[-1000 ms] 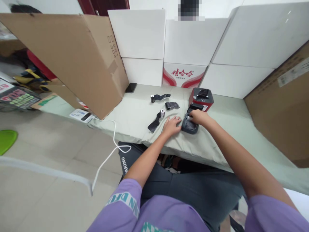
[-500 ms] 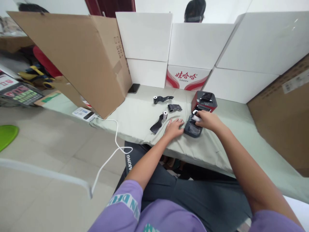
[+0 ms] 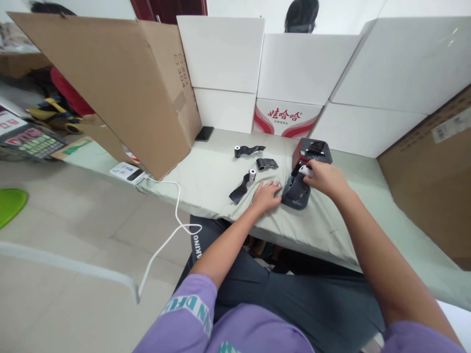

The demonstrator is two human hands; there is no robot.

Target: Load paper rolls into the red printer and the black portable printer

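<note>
My right hand (image 3: 324,176) is closed on a small white-ended roll (image 3: 305,171), with a black strip hanging down from it. It holds the roll just over the raised dark lid (image 3: 296,193) of a small red and black printer (image 3: 312,151), which stands open. The hand hides part of the printer's inside. My left hand (image 3: 267,196) lies open, fingers spread on the cloth, just left of the lid. Left of the printer lie a roll with black strip (image 3: 241,186), a second black roll (image 3: 267,163) and a third roll (image 3: 250,150), partly unwound.
A green cloth covers the table (image 3: 217,162). White boxes (image 3: 221,54) form a wall behind; cardboard boxes (image 3: 121,88) stand left and right. A black phone (image 3: 204,133) lies at the back left. A white device (image 3: 128,172) trails a white cable (image 3: 178,196) over the front edge.
My right hand has lifted the roll slightly up and to the right, and the black strip now hangs over the lid. My left hand stays in place.
</note>
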